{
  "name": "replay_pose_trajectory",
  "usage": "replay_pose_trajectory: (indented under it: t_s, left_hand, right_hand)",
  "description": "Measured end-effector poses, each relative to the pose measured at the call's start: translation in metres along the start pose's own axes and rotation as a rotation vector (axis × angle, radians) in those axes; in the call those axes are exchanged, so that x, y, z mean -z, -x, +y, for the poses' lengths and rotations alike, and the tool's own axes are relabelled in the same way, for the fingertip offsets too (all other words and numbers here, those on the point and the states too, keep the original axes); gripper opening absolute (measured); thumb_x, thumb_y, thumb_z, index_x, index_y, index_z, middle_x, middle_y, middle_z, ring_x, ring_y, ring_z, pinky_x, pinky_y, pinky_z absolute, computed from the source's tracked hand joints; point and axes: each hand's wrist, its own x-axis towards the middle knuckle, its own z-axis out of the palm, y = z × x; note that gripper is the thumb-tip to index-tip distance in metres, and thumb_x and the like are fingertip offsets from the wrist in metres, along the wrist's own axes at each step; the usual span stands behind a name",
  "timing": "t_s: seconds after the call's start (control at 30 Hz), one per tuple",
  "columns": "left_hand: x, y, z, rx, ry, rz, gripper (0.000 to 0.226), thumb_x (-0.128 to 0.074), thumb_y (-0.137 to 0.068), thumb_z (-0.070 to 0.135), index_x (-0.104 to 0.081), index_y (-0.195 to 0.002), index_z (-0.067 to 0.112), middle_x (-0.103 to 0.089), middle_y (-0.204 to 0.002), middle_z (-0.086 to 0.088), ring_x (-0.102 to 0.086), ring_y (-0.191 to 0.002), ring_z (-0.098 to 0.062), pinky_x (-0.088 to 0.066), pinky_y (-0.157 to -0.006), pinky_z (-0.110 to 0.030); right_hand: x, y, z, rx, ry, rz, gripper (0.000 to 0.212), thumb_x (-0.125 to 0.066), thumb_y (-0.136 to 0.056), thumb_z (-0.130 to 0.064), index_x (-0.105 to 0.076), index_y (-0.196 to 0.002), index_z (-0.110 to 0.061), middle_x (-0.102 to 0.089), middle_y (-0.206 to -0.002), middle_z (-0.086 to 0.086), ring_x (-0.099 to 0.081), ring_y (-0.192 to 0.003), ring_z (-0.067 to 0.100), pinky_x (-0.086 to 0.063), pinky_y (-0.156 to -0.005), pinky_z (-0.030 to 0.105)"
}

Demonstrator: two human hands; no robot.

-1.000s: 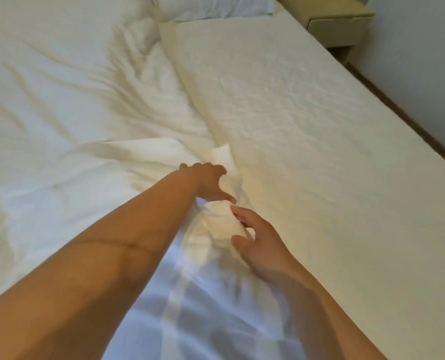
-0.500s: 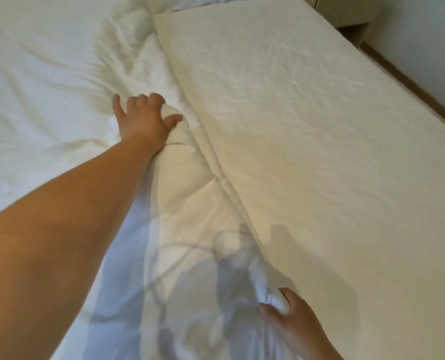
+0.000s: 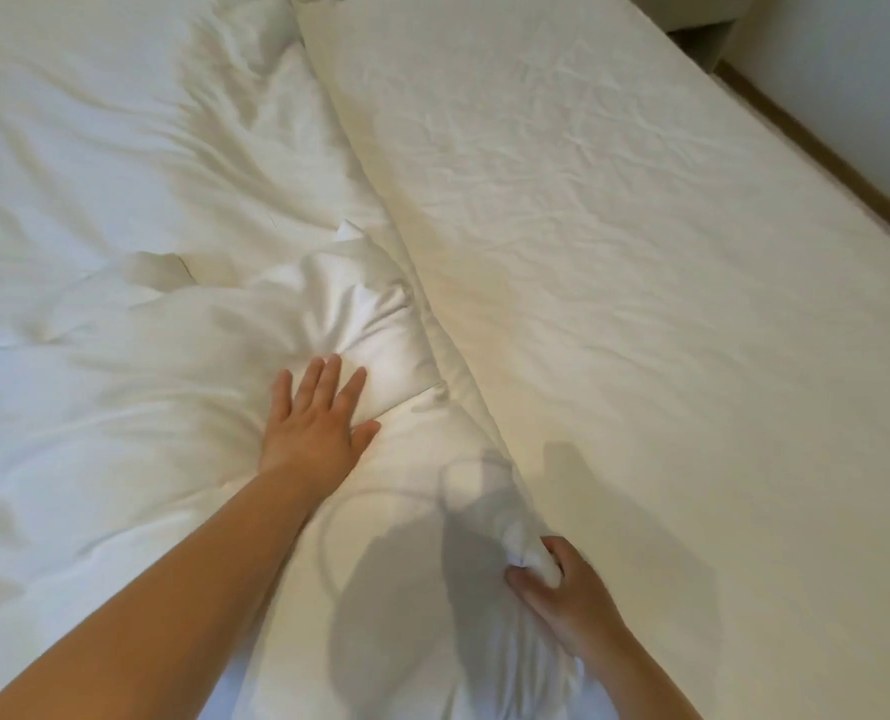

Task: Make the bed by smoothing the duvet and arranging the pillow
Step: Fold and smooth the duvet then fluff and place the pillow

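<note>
While the white duvet [image 3: 136, 283] lies rumpled across the bed's left half beside bare mattress sheet [image 3: 640, 283], left hand [image 3: 314, 427] presses flat, fingers spread, on a puffed fold, right hand [image 3: 570, 597] grip clenched on the duvet's edge.

Bare mattress [image 3: 640, 283] lies open rightward; bunched duvet [image 3: 349, 314] blocks the left

Your bed [image 3: 692, 283] shows bare creased sheet from twelve to four o'clock; the rumpled white duvet [image 3: 121, 210] lies directly on it toward nine.
</note>
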Motion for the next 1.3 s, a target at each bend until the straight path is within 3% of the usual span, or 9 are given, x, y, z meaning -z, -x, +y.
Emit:
replay_pose_trajectory:
  t_s: [0.2,0.33,0.47,0.57,0.67,0.8,1.07,1.2,1.3]
  left_hand:
    - [0.017,0.037,0.03,-0.101,0.169,0.379,0.073,-0.012,-0.087,0.064,-0.026,-0.145,0.021,-0.019,-0.155,-0.008,-0.016,-0.144,-0.022,0.014,-0.111,-0.035]
    - [-0.036,0.078,0.033,-0.157,0.03,0.071,0.119,0.044,-0.051,0.07,-0.005,-0.149,0.023,-0.002,-0.158,-0.005,0.008,-0.144,-0.015,0.036,-0.097,-0.033]
    - [-0.024,0.079,0.056,-0.029,0.21,-0.012,0.065,-0.013,-0.093,0.058,-0.006,-0.148,0.025,0.004,-0.158,0.0,0.007,-0.145,-0.014,0.014,-0.114,-0.039]
    - [-0.02,0.119,0.047,-0.069,0.453,0.121,0.091,-0.008,-0.068,0.075,-0.027,-0.143,0.028,-0.016,-0.156,0.002,-0.012,-0.144,-0.011,0.006,-0.113,-0.026]
    - [-0.042,0.188,0.005,-0.071,0.48,0.247,0.09,-0.006,-0.081,0.075,-0.061,-0.12,0.016,-0.057,-0.13,-0.01,-0.045,-0.127,-0.021,0.001,-0.109,-0.011]
    - [-0.091,0.271,-0.07,0.295,0.593,0.317,0.075,-0.028,-0.085,0.066,-0.065,-0.113,0.008,-0.06,-0.124,-0.019,-0.052,-0.119,-0.027,-0.035,-0.104,-0.046]
    - [-0.144,0.368,-0.18,1.101,1.055,0.441,0.067,-0.064,-0.084,0.026,-0.035,-0.138,-0.003,-0.033,-0.146,-0.024,-0.031,-0.136,-0.034,-0.022,-0.114,-0.044]
    - [-0.17,0.406,-0.23,1.353,1.33,0.616,0.064,-0.069,-0.08,0.024,-0.04,-0.13,-0.005,-0.042,-0.135,-0.029,-0.043,-0.123,-0.041,-0.033,-0.107,-0.048]
    - [-0.19,0.432,-0.263,1.498,1.842,0.532,0.071,-0.061,-0.086,0.032,-0.028,-0.141,0.002,-0.032,-0.146,-0.019,-0.038,-0.13,-0.035,-0.034,-0.107,-0.044]
  right_hand:
    - [0.007,0.015,0.017,-0.018,-0.071,0.046,0.022,-0.064,-0.082,-0.029,-0.051,-0.099,-0.024,-0.058,-0.08,-0.01,-0.056,-0.069,0.004,-0.041,-0.055,0.011]
    - [0.01,0.032,0.036,-0.068,-0.218,0.134,0.025,-0.065,-0.082,-0.022,-0.056,-0.105,-0.014,-0.057,-0.07,-0.001,-0.053,-0.062,0.011,-0.039,-0.054,0.014]
    - [0.011,0.052,0.056,-0.111,-0.332,0.177,0.048,-0.065,-0.083,-0.017,-0.044,-0.127,-0.012,-0.056,-0.105,0.006,-0.053,-0.089,0.02,-0.04,-0.066,0.024]
    - [-0.001,0.068,0.072,-0.203,-0.458,0.181,0.063,-0.071,-0.079,-0.016,-0.039,-0.132,0.001,-0.052,-0.124,0.021,-0.054,-0.103,0.03,-0.043,-0.083,0.034]
    - [-0.022,0.088,0.074,-0.312,-0.687,0.068,0.041,-0.055,-0.091,-0.018,-0.046,-0.12,0.011,-0.054,-0.104,0.029,-0.053,-0.079,0.03,-0.049,-0.048,0.019]
    - [-0.081,0.119,0.052,-0.366,-0.761,-0.128,0.038,-0.037,-0.097,-0.025,-0.047,-0.122,0.003,-0.05,-0.106,0.018,-0.049,-0.101,0.033,-0.049,-0.044,0.024]
    - [-0.194,0.182,-0.006,-0.358,-0.816,-0.414,0.051,-0.049,-0.091,-0.035,-0.043,-0.132,-0.004,-0.052,-0.128,0.021,-0.048,-0.124,0.032,-0.04,-0.098,0.038]
    - [-0.231,0.195,-0.023,-0.276,-0.997,-0.33,0.086,-0.089,-0.025,-0.052,-0.059,-0.097,-0.016,-0.073,-0.091,0.008,-0.072,-0.072,0.018,-0.057,-0.051,0.026]
    - [-0.257,0.2,-0.022,-0.241,-1.108,-0.169,0.042,-0.064,-0.072,-0.057,-0.055,-0.086,-0.019,-0.056,-0.126,0.011,-0.059,-0.077,0.02,-0.057,-0.06,0.03]
